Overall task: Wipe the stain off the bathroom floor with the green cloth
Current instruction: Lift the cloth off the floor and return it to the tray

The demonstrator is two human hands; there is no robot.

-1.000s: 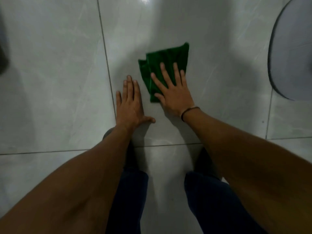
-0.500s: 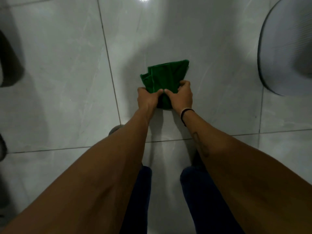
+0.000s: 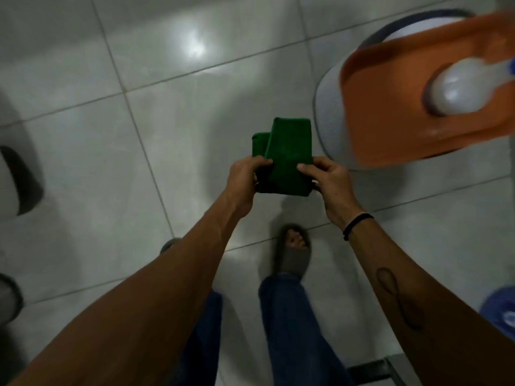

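The green cloth (image 3: 284, 157) is folded and held up in the air above the pale tiled floor (image 3: 172, 129). My left hand (image 3: 245, 179) pinches its left edge and my right hand (image 3: 330, 182) pinches its right edge, thumbs on top. A black band circles my right wrist. No stain shows on the tiles I can see.
An orange tub (image 3: 412, 107) holding a white scoop (image 3: 462, 87) sits on a grey round bin (image 3: 331, 112) at the upper right. My sandalled foot (image 3: 292, 252) stands below the cloth. Dark objects lie at the left edge (image 3: 22, 179), and a blue item (image 3: 498, 307) at the right.
My right hand pressed the cloth flat on the floor, then both hands gathered it and lifted it off the tiles. I have risen, so the view now looks down from higher.
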